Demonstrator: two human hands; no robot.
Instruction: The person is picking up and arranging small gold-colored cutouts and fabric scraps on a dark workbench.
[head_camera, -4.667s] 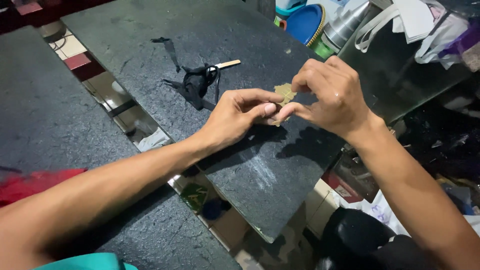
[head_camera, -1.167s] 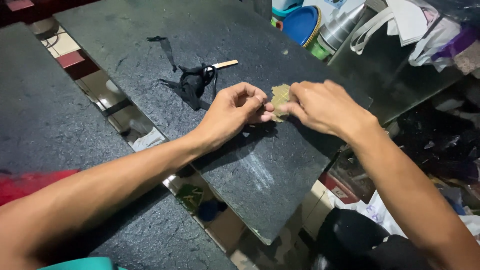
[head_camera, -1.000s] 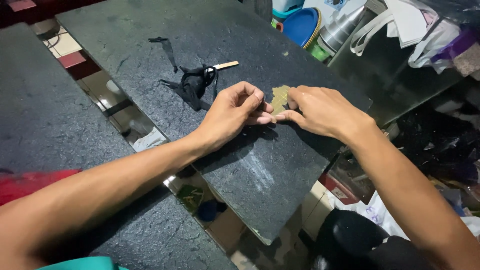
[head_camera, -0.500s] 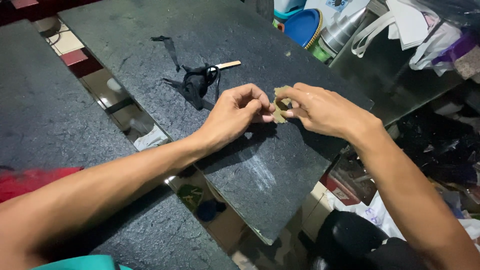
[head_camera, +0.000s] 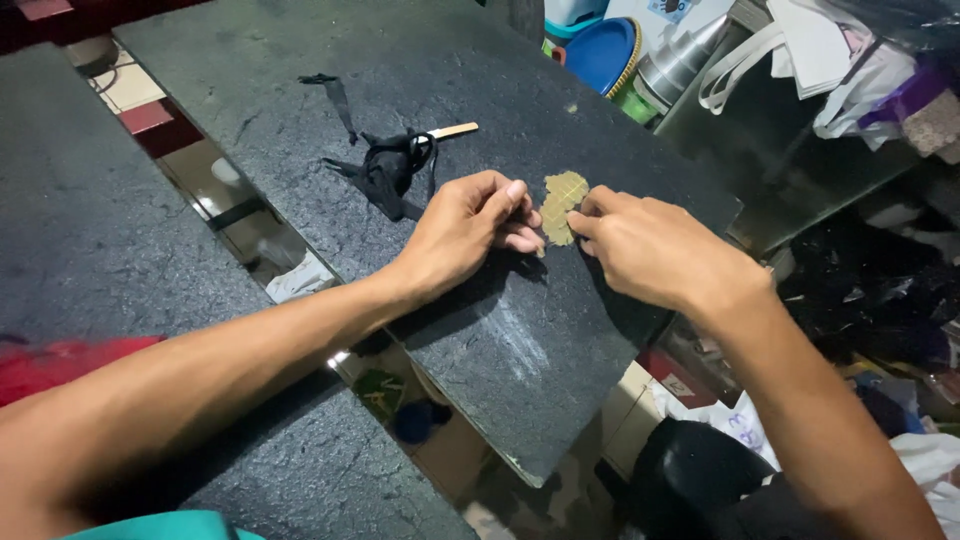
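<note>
Head view: both hands (head_camera: 560, 235) pinch a yellowish patch (head_camera: 560, 204); blue tub's (head_camera: 600, 52) contents seemingly hidden.

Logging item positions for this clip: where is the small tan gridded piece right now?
In the head view, the tan gridded piece lies on the dark stone slab, between the left hand and right hand fingertips.

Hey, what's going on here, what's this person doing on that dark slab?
A person works with both bare hands on a dark stone slab. The left hand and the right hand meet at a small yellowish-tan gridded piece that lies flat on the slab, fingertips pinching or pressing its lower edge. Just beyond the left hand lies a bundle of black strips with a pale wooden stick poking out of it. A blue lid and white bags sit past the slab's far edge.
</note>
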